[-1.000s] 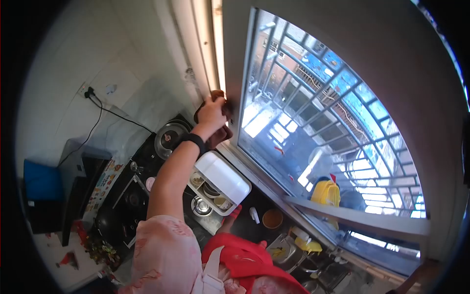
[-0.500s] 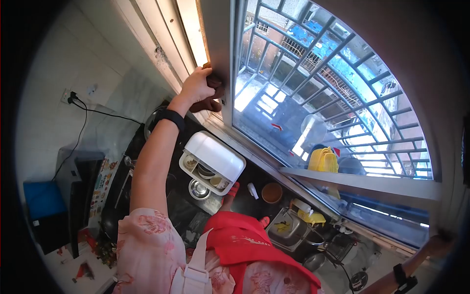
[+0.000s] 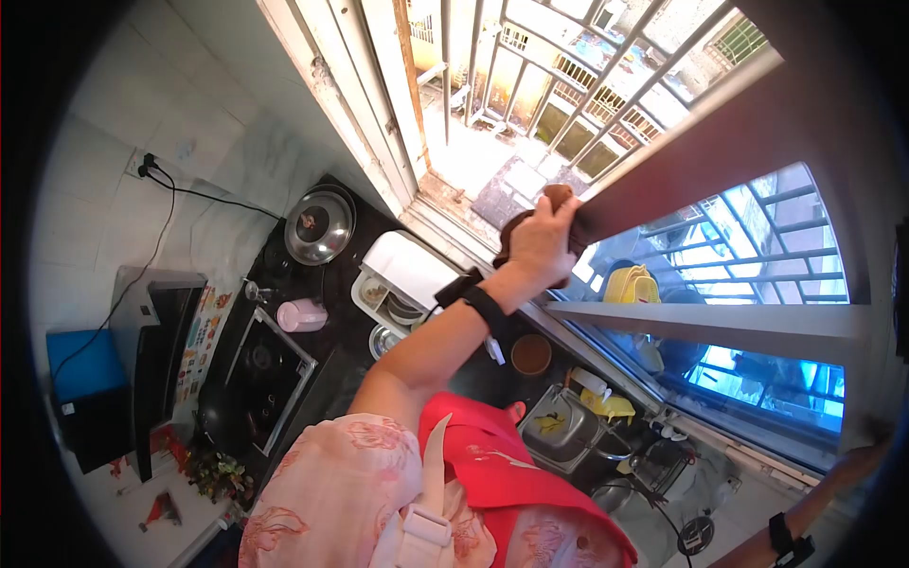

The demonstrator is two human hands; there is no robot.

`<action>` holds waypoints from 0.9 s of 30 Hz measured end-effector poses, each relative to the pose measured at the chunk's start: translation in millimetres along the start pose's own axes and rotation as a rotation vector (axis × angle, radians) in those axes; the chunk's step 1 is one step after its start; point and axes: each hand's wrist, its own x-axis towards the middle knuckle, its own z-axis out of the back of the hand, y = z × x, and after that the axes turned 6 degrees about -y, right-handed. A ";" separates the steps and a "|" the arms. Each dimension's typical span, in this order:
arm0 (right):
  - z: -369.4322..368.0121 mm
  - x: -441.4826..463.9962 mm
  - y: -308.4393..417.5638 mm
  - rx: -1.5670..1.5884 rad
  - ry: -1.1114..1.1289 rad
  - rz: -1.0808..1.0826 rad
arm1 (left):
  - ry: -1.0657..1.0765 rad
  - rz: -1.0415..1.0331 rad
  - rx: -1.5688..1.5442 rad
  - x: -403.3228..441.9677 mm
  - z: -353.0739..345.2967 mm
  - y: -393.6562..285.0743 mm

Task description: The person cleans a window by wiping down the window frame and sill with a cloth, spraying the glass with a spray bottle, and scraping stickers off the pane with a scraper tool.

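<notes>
My left hand (image 3: 543,244) reaches up to the near edge of the sliding window sash (image 3: 691,156). Its fingers are closed around a dark brown cloth (image 3: 512,239), which is wrapped against that edge. My right hand (image 3: 864,462) is at the far right, close to the window frame, dim and partly lost in the dark rim; its fingers cannot be made out. A black band is on each wrist. Past the sash edge, the window opening shows metal bars (image 3: 516,90) outside.
Below the sill stand a white dish box (image 3: 412,263) with bowls, a steel-lidded pan (image 3: 320,224), a pink cup (image 3: 301,315), and a gas stove (image 3: 258,364). A round brown board (image 3: 531,354) lies near the steel sink (image 3: 559,421). Yellow baskets (image 3: 632,284) show by the glass.
My left hand has moved right along with the sash edge and cloth, and the window opening is much wider. The pan and cup at left are now uncovered by my arm.
</notes>
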 end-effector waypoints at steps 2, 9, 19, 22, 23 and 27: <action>-14.0 6.2 36.0 0.056 0.001 -0.096 | 0.034 -0.010 -0.026 -12.7 -17.0 -19.1; -24.1 36.1 129.1 0.369 -0.104 -0.781 | 0.235 -0.111 -0.134 -37.8 -58.9 -69.3; -22.1 36.0 90.6 0.469 -0.190 -0.783 | 0.234 -0.342 -0.026 -36.7 -96.2 -102.2; -13.8 21.0 52.3 0.287 0.095 -0.284 | 0.285 -0.367 -0.007 -33.8 -97.7 -98.2; -9.4 17.5 51.6 0.297 0.096 -0.274 | 0.342 -0.377 -0.012 -31.2 -93.5 -94.4; -21.8 21.8 84.8 0.275 0.157 -0.207 | 0.576 -0.312 0.016 -13.0 -85.0 -72.9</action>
